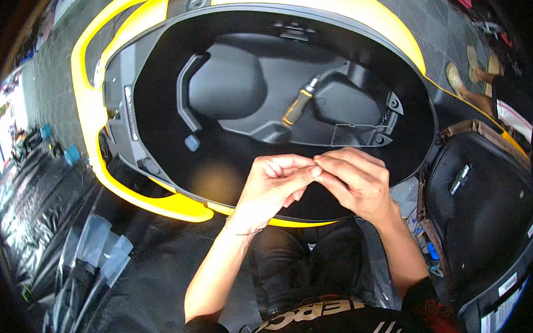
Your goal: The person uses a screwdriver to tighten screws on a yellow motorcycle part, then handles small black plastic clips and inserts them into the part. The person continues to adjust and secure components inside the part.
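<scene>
Something too small to be made out is pinched between the fingertips of the left hand (273,187) and right hand (356,183) above the tub's (157,112) near rim, and could be lost into it, near the screwdriver (298,105), if the pinch slackens.

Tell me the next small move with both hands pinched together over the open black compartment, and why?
Probably finish the fingertip work first, keeping it low over the black compartment. The left hand and right hand meet fingertip to fingertip on something too small to make out, while the orange-handled screwdriver lies untouched inside, beyond them.
</scene>
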{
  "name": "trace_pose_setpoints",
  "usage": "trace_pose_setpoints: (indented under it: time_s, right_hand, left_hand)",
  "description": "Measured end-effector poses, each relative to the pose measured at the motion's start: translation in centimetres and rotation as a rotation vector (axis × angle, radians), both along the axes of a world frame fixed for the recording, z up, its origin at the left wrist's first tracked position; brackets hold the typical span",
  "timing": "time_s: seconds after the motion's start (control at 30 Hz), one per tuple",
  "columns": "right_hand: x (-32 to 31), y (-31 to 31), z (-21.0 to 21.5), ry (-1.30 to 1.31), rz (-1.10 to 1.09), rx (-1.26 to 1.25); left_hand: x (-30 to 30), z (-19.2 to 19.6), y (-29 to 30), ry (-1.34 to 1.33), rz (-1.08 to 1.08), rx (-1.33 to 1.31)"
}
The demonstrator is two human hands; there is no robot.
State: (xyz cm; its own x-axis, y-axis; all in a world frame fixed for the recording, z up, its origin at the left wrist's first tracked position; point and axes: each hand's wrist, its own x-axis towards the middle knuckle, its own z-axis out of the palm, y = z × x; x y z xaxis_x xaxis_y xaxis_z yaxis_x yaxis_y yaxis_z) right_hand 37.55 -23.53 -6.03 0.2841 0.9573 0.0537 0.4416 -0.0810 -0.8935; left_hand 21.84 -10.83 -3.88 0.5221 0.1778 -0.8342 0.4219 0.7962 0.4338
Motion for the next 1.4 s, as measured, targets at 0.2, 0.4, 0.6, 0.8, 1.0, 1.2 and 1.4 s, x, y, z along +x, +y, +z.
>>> trace_pose_setpoints:
  time_s: [0.2,0.4,0.6,0.8,1.0,1.2,1.4]
  right_hand:
    - [-0.6,1.5,1.5,0.039,0.027,-0.076]
    - [-0.6,2.3,1.9,0.239,-0.001,-0.203]
    - [-1.5,3.0,0.6,0.517,-0.119,-0.210]
    - [-2.3,4.8,0.4,0.230,-0.232,-0.135]
    - [-3.9,7.7,-0.8,0.132,-0.209,-0.322]
    - [-2.2,11.4,-10.7,0.814,-0.780,-0.323]
    - [-1.2,14.0,-14.4,0.969,-0.937,-0.078]
  left_hand:
    - [-0.7,0.3,1.3,-0.065,-0.090,0.115]
    - [-1.7,-0.5,4.2,-0.219,-0.373,0.341]
    - [-0.6,-0.3,9.2,-0.305,-0.690,0.416]
    - [0.4,-1.2,11.0,-0.356,-0.645,0.348]
    - [-1.0,-3.8,12.4,-0.316,-0.763,0.789]
    - [-3.3,-1.1,15.2,-0.142,-0.704,1.202]
    - [-8.4,2.5,17.0,-0.028,-0.659,1.114]
